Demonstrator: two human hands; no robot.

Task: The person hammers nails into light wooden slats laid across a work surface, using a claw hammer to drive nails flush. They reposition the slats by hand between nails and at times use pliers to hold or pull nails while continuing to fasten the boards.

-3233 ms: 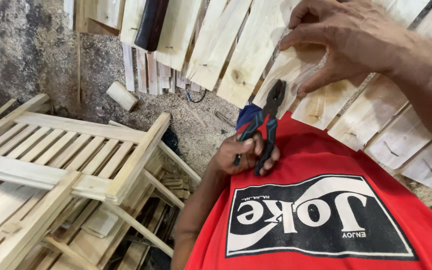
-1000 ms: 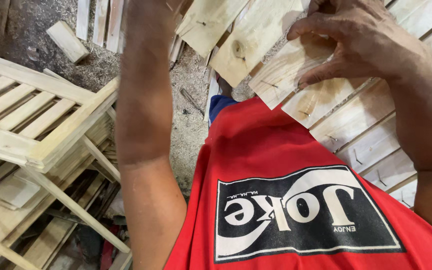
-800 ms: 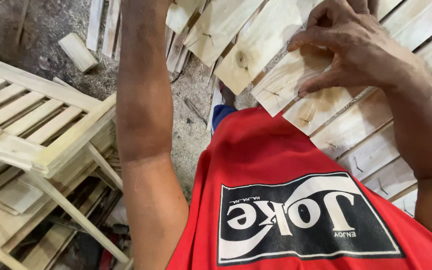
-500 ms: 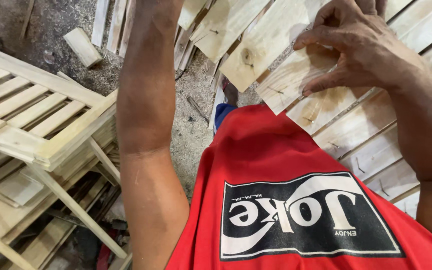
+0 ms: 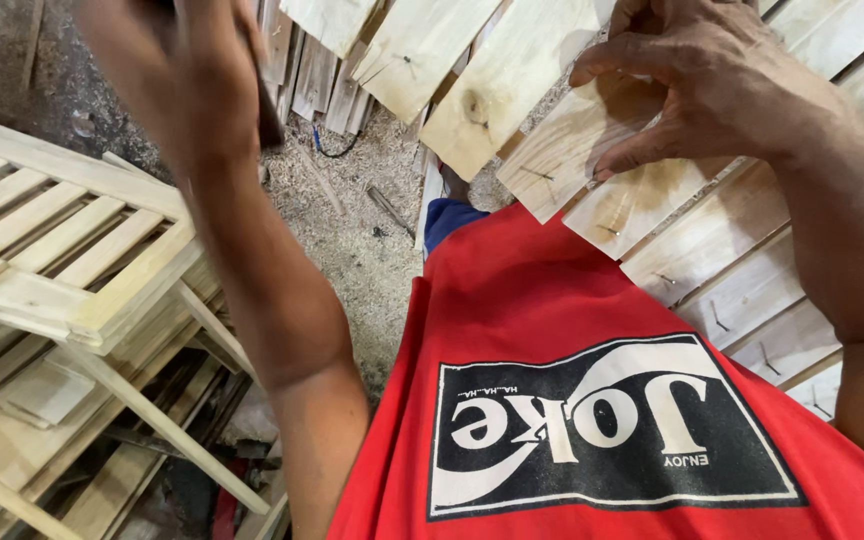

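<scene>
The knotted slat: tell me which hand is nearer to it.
Right. The right hand presses on the slats just beside the knotted slat. The left hand, blurred, is raised apart from it, over the sawdust floor.

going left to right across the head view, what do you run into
slatted wooden frame → left hand, raised and blurred → sawdust-covered floor → knotted wooden slat → right hand pressing on a slat

Soft daylight; motion-blurred raised left hand (image 5: 187, 70).
</scene>
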